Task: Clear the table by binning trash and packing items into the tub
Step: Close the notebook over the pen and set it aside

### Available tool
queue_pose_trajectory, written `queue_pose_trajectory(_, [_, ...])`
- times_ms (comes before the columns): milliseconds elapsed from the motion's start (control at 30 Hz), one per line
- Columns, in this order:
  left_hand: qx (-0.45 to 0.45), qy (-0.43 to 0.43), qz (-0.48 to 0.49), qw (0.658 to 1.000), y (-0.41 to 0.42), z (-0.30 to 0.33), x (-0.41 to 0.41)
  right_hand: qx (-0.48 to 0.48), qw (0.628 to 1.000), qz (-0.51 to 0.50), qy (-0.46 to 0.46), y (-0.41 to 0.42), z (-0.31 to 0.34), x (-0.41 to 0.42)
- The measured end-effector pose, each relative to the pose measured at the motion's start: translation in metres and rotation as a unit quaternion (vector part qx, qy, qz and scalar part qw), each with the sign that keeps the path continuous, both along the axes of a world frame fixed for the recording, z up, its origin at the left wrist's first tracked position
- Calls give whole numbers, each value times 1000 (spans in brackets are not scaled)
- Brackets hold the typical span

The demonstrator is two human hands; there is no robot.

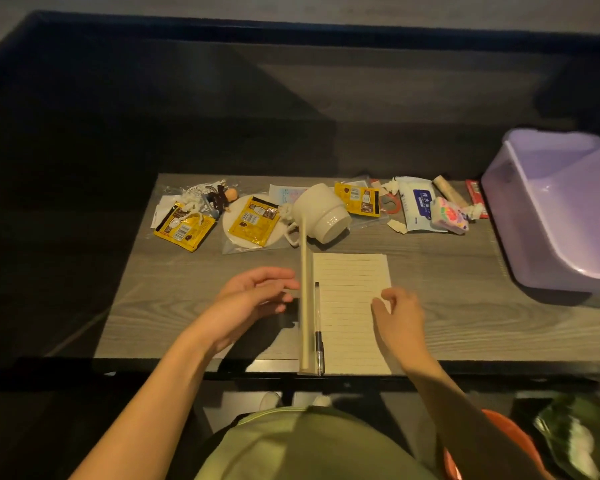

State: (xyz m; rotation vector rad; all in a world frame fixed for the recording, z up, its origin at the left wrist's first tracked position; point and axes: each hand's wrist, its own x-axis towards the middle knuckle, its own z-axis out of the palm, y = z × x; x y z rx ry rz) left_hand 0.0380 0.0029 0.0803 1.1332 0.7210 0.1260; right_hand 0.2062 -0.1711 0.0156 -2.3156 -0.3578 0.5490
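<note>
A lined notebook [352, 306] lies open at the table's front edge, its left cover standing on edge, with a black pen [317, 327] along the spine. My left hand [253, 299] hovers open just left of that cover. My right hand [397, 313] rests on the notebook's right page edge, fingers curled but holding nothing I can make out. Behind lie a tipped cream mug [321, 213], yellow sachets [184, 226], a white saucer [232, 233], a wet-wipe pack [418, 206] and a pink tissue pack [449, 214]. The lilac tub [520, 216] stands tilted at the right.
Crumpled tissue, torn wrappers and a small figurine [224, 199] crowd the table's back edge. An orange bin [513, 438] with a green bag [568, 434] beside it stands on the floor at lower right. Dark floor surrounds the wooden table [174, 306].
</note>
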Motion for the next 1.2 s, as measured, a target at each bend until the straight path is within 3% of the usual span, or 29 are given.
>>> queue_pose_trajectory(133, [62, 22, -88, 994, -25, 1, 26, 31, 997, -35, 62, -3, -2, 11])
queue_pose_trajectory(333, [120, 76, -143, 979, -64, -31, 58, 71, 979, -85, 172, -1, 14, 32])
queue_pose_trajectory(500, [225, 160, 44, 960, -64, -54, 63, 78, 965, -44, 246, -7, 10, 39])
queue_pose_trajectory(667, [161, 250, 68, 952, -53, -66, 66, 68, 965, -74, 243, -4, -1, 41])
queue_pose_trajectory(900, [2, 175, 55, 983, -82, -60, 96, 100, 961, -102, 235, -38, 7, 75])
queue_pose_trajectory(1067, [-16, 126, -2, 992, -117, -54, 138, 101, 963, -153, 195, -80, 18, 112])
queue_pose_trajectory(1200, [-17, 105, -48, 993, -138, -50, 173, 61, 980, -167, 93, -101, 27, 136])
